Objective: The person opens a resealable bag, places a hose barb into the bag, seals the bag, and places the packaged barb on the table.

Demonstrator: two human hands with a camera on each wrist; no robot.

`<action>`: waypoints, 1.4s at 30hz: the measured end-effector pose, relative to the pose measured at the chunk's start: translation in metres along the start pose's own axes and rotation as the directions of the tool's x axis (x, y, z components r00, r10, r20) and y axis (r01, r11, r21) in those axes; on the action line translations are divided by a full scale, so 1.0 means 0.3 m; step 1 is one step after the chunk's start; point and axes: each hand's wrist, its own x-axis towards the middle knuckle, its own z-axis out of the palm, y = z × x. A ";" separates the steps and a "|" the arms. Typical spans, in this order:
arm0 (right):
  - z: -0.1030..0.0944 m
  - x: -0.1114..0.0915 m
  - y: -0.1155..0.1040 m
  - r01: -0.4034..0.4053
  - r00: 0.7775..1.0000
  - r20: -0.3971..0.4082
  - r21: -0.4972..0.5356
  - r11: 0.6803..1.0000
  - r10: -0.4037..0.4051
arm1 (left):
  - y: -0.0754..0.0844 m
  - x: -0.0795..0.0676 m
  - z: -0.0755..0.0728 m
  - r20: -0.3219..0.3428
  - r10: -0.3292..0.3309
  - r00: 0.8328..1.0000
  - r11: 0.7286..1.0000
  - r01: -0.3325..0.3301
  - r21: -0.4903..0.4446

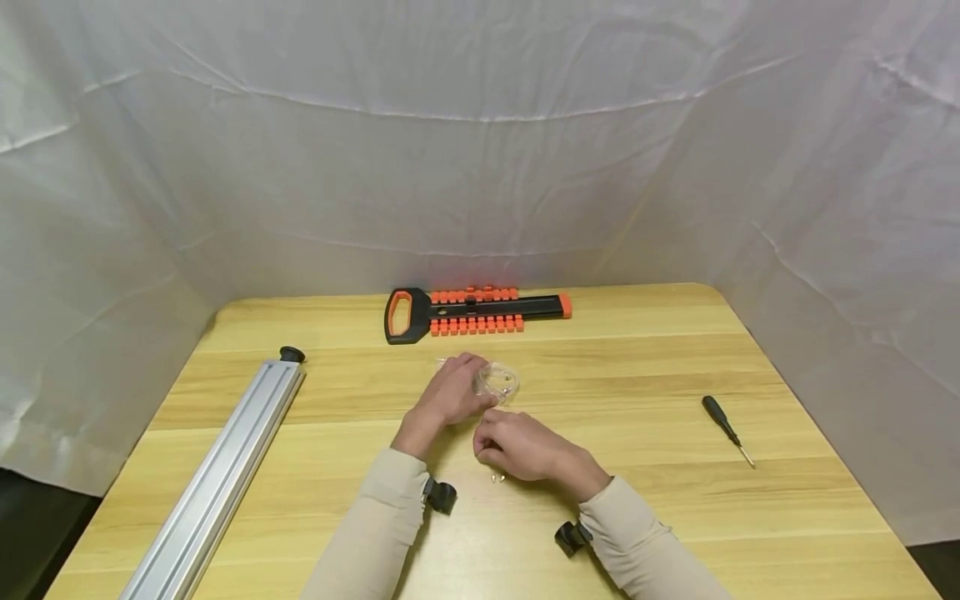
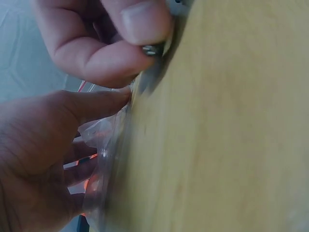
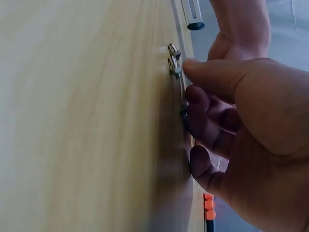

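My left hand (image 1: 453,392) holds a clear plastic bag (image 1: 498,382) against the table. In the left wrist view its thumb lies along the edge of the bag (image 2: 100,133), the other fingers behind. Small metal pieces show inside the bag in the head view. Just nearer to me, my right hand (image 1: 525,446) has its fingers curled; the left wrist view catches a small metal screw (image 2: 153,50) pinched between finger and thumb. Beside that hand, a pair of small screws (image 1: 498,478) lies on the tabletop; these screws (image 3: 174,59) appear close to the thumb in the right wrist view.
At the back of the wooden table (image 1: 637,400) lies a black and orange handled tool (image 1: 495,310) with orange blocks along both sides. A long aluminium profile (image 1: 225,475) with a black round end runs along the left. On the right is a black-handled screwdriver (image 1: 720,417).
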 end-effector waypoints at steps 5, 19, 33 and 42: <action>-0.014 -0.014 0.017 -0.033 0.999 -0.020 0.054 0.998 0.034 | -0.004 0.002 0.007 -0.008 0.001 1.000 1.000 -0.001 0.016; -0.048 -0.017 0.082 -0.141 0.969 -0.170 0.211 0.967 0.179 | -0.007 0.002 0.008 -0.012 -0.012 1.000 1.000 0.012 0.012; -0.056 0.049 0.149 -0.321 0.842 -0.334 0.319 0.891 0.423 | -0.005 0.010 0.004 -0.022 0.003 1.000 1.000 -0.003 0.004; -0.043 0.058 0.159 -0.357 0.830 -0.320 0.325 0.875 0.458 | -0.003 0.005 0.005 -0.007 0.002 1.000 1.000 -0.002 0.004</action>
